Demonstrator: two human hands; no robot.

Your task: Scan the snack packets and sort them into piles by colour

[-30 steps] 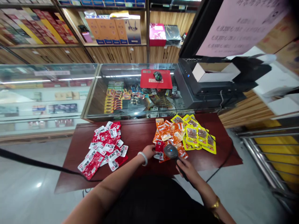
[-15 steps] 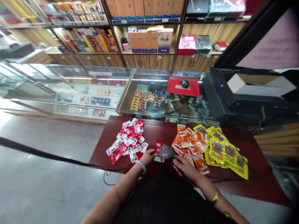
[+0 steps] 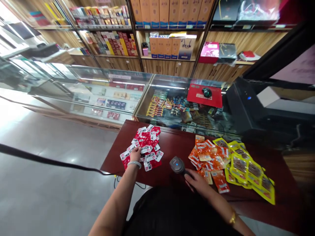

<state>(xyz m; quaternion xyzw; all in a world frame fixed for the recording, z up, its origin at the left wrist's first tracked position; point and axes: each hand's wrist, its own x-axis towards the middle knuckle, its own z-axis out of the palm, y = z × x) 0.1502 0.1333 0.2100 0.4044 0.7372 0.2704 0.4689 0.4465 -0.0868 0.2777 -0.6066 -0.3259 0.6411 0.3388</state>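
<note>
Red packets [image 3: 147,144] lie heaped by the table's [image 3: 172,141] left edge. My left hand [image 3: 136,154] has swung there from the scanner [image 3: 177,165], fingers on the heap; I can't tell its grasp. Right hand [image 3: 198,183] stays wrapped round the scanner near the front edge.

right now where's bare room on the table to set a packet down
The widest bare strip of table runs between the red packets and orange packets, beyond the scanner in the right hand. Crowded: the left corner under the left hand, and rightward where yellow packets overlap.
</note>
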